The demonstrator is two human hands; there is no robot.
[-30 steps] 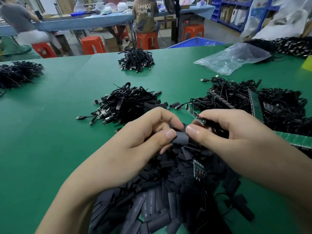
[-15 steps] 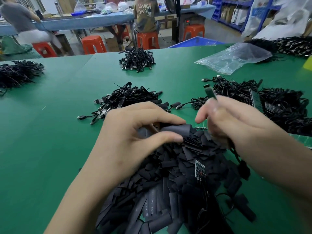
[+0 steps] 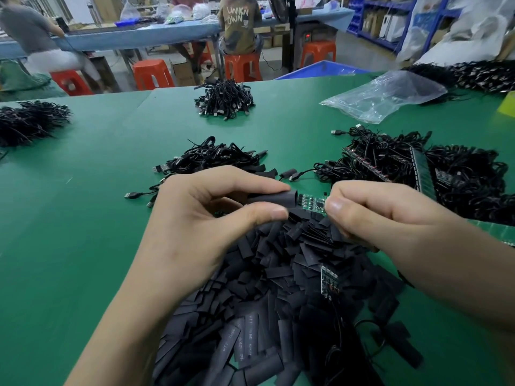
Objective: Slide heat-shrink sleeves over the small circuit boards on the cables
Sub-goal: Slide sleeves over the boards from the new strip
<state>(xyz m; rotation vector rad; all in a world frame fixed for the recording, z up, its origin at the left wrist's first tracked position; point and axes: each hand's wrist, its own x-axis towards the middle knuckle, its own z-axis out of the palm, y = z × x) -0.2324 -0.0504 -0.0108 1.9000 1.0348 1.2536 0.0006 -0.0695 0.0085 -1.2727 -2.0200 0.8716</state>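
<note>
- Snagging is the main hazard: the corners or components of the board [image 3: 313, 202] may catch on the mouth of the sleeve [image 3: 274, 200] if the board enters tilted, and the sleeve would buckle instead of sliding.
- Collapse of the mouth: the left hand [image 3: 195, 218] pinches the sleeve between thumb and forefinger close to its open end. Too firm a squeeze could flatten the opening and block entry.
- Loss of grip: the right hand [image 3: 390, 218] pinches the board by its right end only. A hard push could twist it loose and drop it into the pile [image 3: 264, 302] below.
- Cable strain: the cable is hidden behind the right hand, so its tension cannot be told.
- Board position: mid-frame, between the two hands, with its left end at or just inside the sleeve mouth. Most of its green face is exposed.
- Sleeve position: just left of the board and in line with it, held above the pile and off the table [image 3: 83, 218].
- Judgement: insertion has barely begun.
</note>
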